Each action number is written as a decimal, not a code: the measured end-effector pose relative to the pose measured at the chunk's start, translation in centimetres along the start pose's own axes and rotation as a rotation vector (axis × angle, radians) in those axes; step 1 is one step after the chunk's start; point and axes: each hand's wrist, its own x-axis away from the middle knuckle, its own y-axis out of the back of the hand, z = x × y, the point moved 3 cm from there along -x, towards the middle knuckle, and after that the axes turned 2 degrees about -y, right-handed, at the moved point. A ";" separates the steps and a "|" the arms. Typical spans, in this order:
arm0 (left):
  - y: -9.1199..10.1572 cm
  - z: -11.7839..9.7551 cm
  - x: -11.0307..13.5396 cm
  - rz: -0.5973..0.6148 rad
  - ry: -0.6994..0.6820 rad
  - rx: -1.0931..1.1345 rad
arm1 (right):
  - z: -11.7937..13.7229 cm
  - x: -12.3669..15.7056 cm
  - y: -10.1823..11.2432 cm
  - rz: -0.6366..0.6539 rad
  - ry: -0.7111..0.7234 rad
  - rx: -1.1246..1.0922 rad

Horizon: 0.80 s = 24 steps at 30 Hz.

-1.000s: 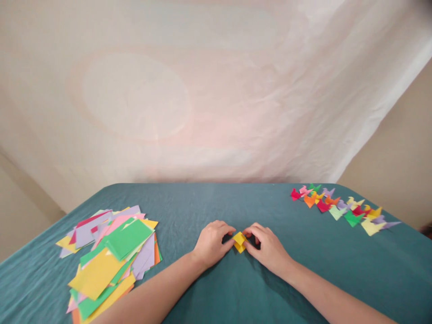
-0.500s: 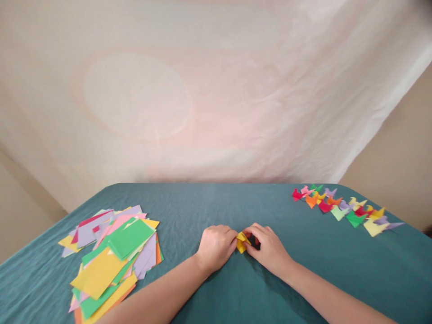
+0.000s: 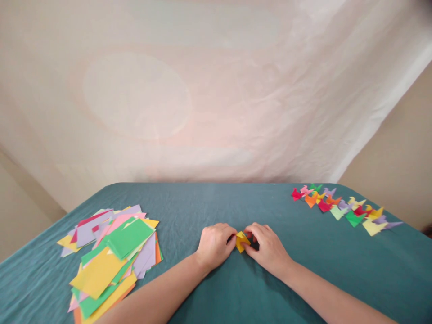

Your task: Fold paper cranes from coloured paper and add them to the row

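Note:
Both my hands rest on a table covered in teal cloth [image 3: 236, 292], meeting at its middle. Between them is a small folded yellow paper [image 3: 241, 240]. My left hand [image 3: 215, 245] pinches its left side with curled fingers. My right hand [image 3: 268, 247] pinches its right side, fingers bent over it. Much of the paper is hidden under my fingertips.
A loose pile of coloured paper squares [image 3: 111, 254] lies at the left of the table. A row of several small folded paper figures [image 3: 344, 209] in mixed colours sits at the far right. A pale cloth backdrop [image 3: 202, 90] hangs behind the table.
The yellow paper looked flatter and wider a second ago; it is now more bunched between my fingertips. Both hands have shifted very slightly but stay in the same spot.

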 end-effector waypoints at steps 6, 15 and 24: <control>0.1 -0.2 -0.1 0.001 -0.019 0.055 | -0.3 -0.1 -0.1 0.019 -0.003 -0.026; 0.7 -0.8 0.1 -0.014 -0.054 0.154 | -0.8 -0.3 -0.4 -0.008 -0.017 -0.022; 0.4 -0.4 0.0 0.013 -0.085 0.184 | -0.7 -0.2 -0.4 0.020 -0.005 0.006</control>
